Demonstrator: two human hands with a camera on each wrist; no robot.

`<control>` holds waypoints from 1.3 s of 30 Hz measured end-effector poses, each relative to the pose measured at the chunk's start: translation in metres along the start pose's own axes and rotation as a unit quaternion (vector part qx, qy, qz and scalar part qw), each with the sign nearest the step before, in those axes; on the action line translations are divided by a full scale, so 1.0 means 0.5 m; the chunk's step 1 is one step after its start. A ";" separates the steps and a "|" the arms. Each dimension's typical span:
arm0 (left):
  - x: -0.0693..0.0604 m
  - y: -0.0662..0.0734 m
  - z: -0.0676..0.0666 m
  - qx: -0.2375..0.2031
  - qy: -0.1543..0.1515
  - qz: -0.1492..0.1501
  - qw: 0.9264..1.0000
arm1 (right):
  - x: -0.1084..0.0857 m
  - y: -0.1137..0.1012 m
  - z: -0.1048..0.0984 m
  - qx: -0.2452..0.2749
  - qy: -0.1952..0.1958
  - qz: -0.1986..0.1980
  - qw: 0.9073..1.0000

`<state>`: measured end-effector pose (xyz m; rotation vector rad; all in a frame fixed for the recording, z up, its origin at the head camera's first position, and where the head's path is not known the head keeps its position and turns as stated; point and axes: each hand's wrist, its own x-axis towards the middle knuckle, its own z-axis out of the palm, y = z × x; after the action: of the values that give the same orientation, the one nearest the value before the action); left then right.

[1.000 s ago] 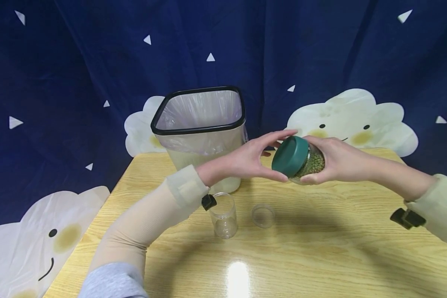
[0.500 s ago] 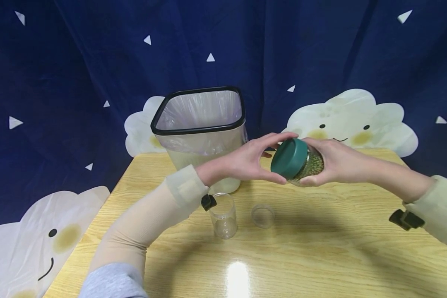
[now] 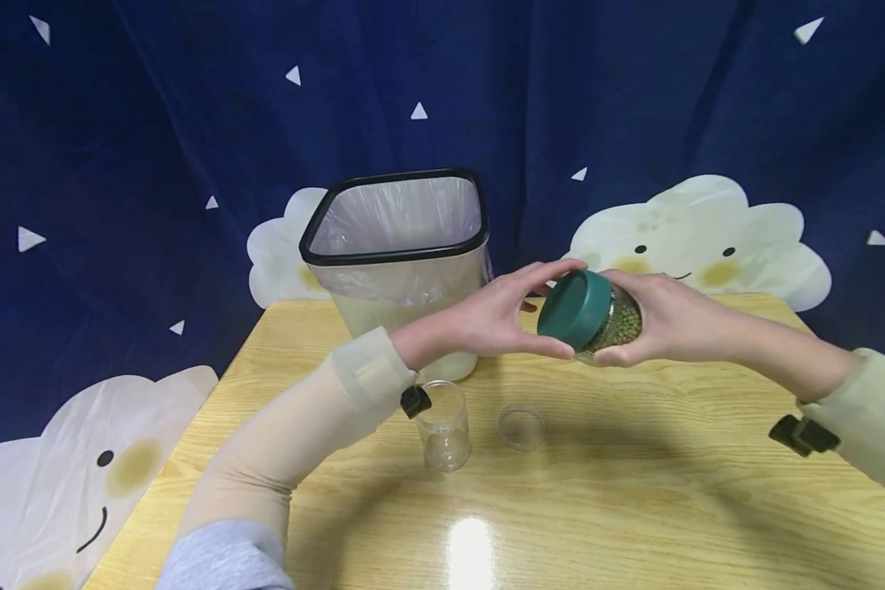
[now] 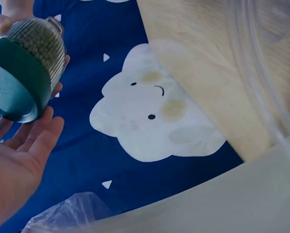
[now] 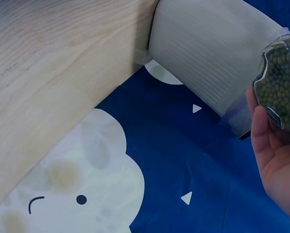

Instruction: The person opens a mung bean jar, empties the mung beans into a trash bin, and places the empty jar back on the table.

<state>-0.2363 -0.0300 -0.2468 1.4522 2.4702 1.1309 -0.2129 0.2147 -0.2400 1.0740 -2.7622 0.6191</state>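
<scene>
A ribbed glass jar (image 3: 623,321) of small green beans is held above the table, tilted so its green lid (image 3: 574,310) faces left. My right hand (image 3: 682,318) grips the glass body. Around the lid, my left hand (image 3: 496,315) curls with its thumb below and fingers above. In the left wrist view, fingertips of the left hand (image 4: 24,150) touch the lid's rim. The right wrist view shows the beans through the jar's base (image 5: 283,87). Below the hands, a clear cylindrical container (image 3: 445,438) stands on the table beside a clear round lid (image 3: 521,427).
A bin (image 3: 383,299) with a black rim and a plastic liner stands behind the clear container, left of the jar. The wooden table (image 3: 634,500) reaches back to a dark blue curtain (image 3: 634,90) with clouds and triangles.
</scene>
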 end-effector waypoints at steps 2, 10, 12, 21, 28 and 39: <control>-0.001 0.000 -0.001 -0.008 0.000 -0.003 1.000 | 0.001 0.000 0.000 -0.002 0.001 -0.003 1.000; -0.009 -0.011 -0.005 -0.023 -0.009 0.058 0.998 | 0.003 -0.005 0.000 0.007 -0.003 -0.020 1.000; -0.009 -0.014 -0.006 -0.003 -0.007 0.081 0.997 | 0.004 -0.006 0.000 0.004 -0.003 -0.024 1.000; -0.010 -0.015 -0.006 0.043 0.007 0.094 0.995 | 0.006 -0.005 0.003 0.011 -0.004 -0.023 1.000; -0.008 -0.011 -0.002 0.022 0.017 0.046 0.999 | 0.008 -0.009 0.000 0.011 -0.003 -0.011 1.000; -0.003 0.005 -0.001 0.010 0.016 -0.027 0.999 | 0.008 -0.008 -0.004 0.019 -0.009 0.011 1.000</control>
<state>-0.2338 -0.0309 -0.2454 1.3733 2.5328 1.1332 -0.2131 0.2102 -0.2357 1.0633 -2.7925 0.6698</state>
